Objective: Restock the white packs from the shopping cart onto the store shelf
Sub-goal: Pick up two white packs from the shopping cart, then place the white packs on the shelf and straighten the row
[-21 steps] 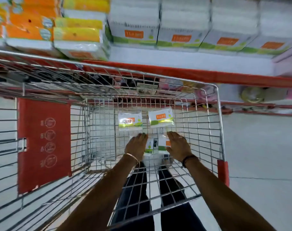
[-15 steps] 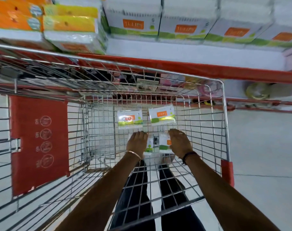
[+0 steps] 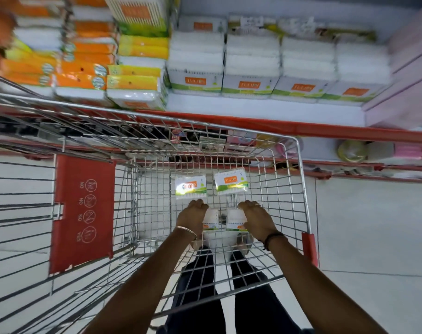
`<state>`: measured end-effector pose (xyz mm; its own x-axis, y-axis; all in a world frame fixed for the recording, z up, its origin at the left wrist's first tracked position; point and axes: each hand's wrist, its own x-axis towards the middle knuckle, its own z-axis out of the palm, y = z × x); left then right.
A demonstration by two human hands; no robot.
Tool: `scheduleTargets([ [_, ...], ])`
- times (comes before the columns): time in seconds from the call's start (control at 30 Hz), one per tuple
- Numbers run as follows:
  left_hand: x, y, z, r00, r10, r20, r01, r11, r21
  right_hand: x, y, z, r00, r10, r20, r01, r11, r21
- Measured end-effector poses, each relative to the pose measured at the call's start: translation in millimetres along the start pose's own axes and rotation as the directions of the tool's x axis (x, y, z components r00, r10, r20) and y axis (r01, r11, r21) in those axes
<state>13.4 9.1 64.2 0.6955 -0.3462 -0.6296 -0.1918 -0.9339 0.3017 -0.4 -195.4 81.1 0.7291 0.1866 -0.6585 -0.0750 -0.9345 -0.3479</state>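
While both hands reach deep in the shopping cart (image 3: pixel 299 189), the restock looks well along but unfinished.

The left hand (image 3: pixel 192 219) is closed around one white pack (image 3: pixel 210 219) and the right hand (image 3: pixel 255 216) around another (image 3: pixel 234 219), both near the cart's near end; neither pack has reached the shelf yet. Two more packs (image 3: pixel 191 186) (image 3: pixel 231 181) lie flat on the cart floor toward its far end, well apart from the side walls. On the store shelf (image 3: pixel 253 109), stacked white packs (image 3: pixel 251 66) fill the back, leaving a bare strip along its red front edge. Lifting straight up should clear the wire walls, I judge.
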Motion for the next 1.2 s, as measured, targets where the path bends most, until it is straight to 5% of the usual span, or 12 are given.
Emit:
scheduleTargets([
  [0.4,-49,38,-143,0.919,-0.01,-0.394,-0.032,0.994,-0.101,-50,-42,-138,0.953,-0.073,-0.293,0.094,0.994,0.06],
  [0.83,-58,39,-270,0.656,0.121,-0.745,-0.2,0.98,-0.017,-47,-92,-267,0.796,-0.176,-0.579,0.198,0.98,-0.026],
  [1.2,-10,26,-279,0.738,0.141,-0.66,-0.126,0.989,0.07,5,-105,-264,0.813,-0.13,-0.568,0.107,0.992,-0.073],
])
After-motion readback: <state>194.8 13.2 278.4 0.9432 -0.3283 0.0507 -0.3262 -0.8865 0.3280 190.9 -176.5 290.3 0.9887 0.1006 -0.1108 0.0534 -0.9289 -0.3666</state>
